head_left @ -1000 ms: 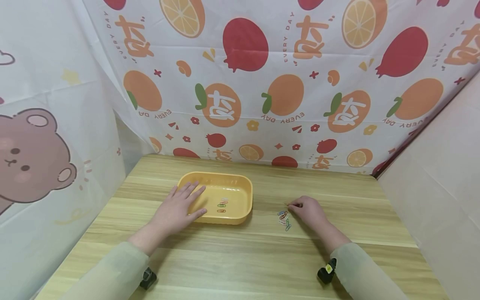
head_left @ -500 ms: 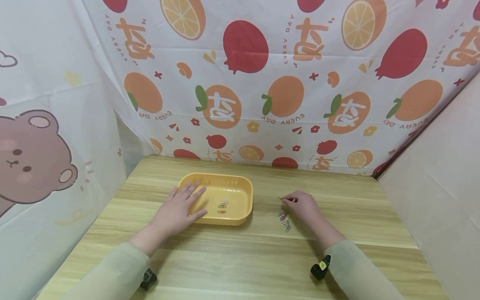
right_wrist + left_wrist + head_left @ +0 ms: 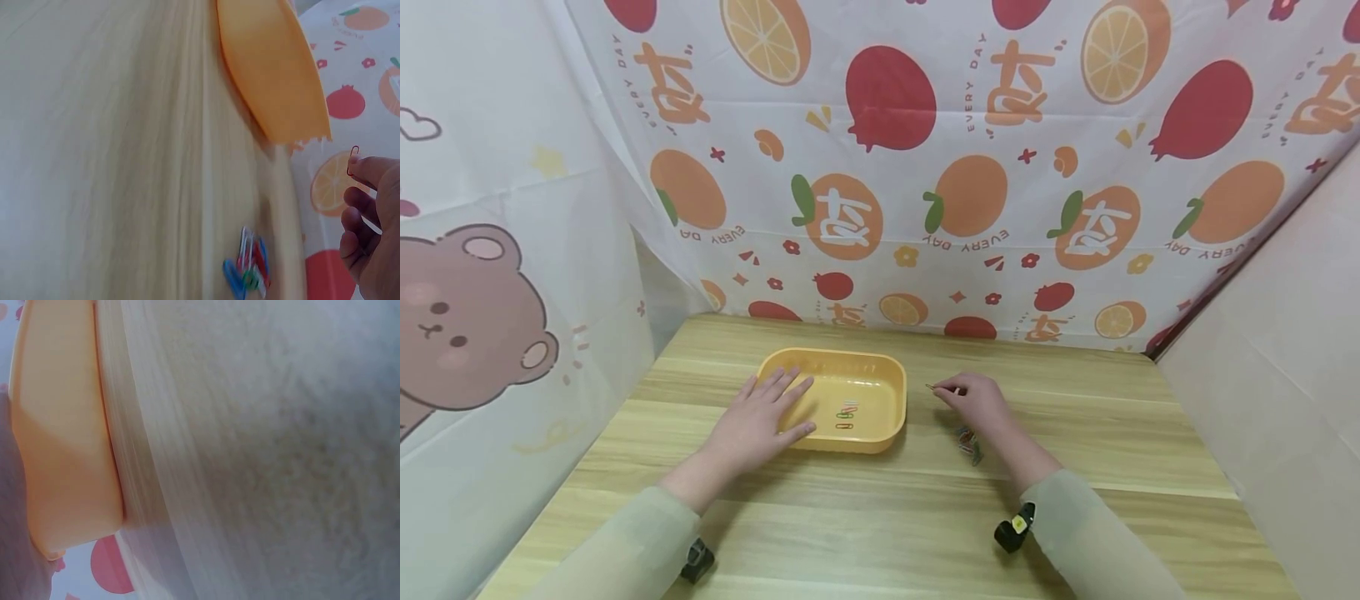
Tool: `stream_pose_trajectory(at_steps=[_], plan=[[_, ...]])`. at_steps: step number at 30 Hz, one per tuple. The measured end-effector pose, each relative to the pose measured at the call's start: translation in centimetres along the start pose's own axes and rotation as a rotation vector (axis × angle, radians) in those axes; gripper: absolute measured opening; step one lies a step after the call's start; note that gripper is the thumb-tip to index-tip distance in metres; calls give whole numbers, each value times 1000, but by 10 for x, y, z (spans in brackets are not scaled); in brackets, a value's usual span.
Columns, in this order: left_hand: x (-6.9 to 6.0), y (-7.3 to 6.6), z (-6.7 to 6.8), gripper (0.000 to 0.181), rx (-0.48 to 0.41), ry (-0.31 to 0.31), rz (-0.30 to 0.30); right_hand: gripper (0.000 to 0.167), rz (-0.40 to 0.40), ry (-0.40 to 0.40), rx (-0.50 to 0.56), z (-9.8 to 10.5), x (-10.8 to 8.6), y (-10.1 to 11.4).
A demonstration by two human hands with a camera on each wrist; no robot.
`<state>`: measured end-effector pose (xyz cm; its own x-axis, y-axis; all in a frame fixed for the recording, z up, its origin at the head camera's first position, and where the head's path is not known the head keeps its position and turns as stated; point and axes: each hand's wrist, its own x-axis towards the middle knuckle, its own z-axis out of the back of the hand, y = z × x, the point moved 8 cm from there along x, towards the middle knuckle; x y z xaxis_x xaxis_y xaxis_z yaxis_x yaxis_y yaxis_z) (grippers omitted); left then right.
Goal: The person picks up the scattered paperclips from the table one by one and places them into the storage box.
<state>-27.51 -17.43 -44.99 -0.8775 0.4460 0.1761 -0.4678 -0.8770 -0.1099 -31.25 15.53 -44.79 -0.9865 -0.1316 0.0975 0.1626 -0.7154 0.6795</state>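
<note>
A yellow plastic tray [image 3: 820, 353] stands on the table with several coloured paper clips [image 3: 846, 414] on its floor. My left hand [image 3: 748, 427] rests across the tray's left side, its fingers spread over the rim. To the right of the tray, my right hand [image 3: 981, 404] pinches a red paper clip [image 3: 355, 150] between thumb and index finger, raised above the table. Its other fingers are loosely curled in the right wrist view. A small pile of paper clips [image 3: 249, 262], red, blue, green and white, lies on the table below the right hand, partly hidden by it in the head view.
The wood-grain table [image 3: 865, 525] meets a fruit-printed cloth [image 3: 891, 192] at the back. A bear-printed cloth [image 3: 467, 317] hangs at the left, and a pale panel [image 3: 1277, 350] stands at the right.
My right hand has moved left and away from me, from beside the pile toward the tray, carrying the paper clip. My left hand has stayed on the tray.
</note>
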Motion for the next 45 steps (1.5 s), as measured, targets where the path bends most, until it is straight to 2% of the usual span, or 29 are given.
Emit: stream_pose_trajectory(at_steps=[10,25,30,33,39,45], plan=[[0,-2,1,81,-5,0,-4,13,67,-19,44,-16,11,29],[-2,2,-2,81,-8,-2,8,15,165,101,8,-59,19,99],[-2,1,-2,83,-11,-6,7,12,220,106,-21,-70,20,111],[-2,-1,-1,83,-13,-8,4,12,219,139,-30,-79,21,114],[-1,-2,-1,84,3,-9,0,14,219,214,-106,-98,23,118],[0,-1,-1,80,1,-11,0,13,243,259,-274,-117,26,125]])
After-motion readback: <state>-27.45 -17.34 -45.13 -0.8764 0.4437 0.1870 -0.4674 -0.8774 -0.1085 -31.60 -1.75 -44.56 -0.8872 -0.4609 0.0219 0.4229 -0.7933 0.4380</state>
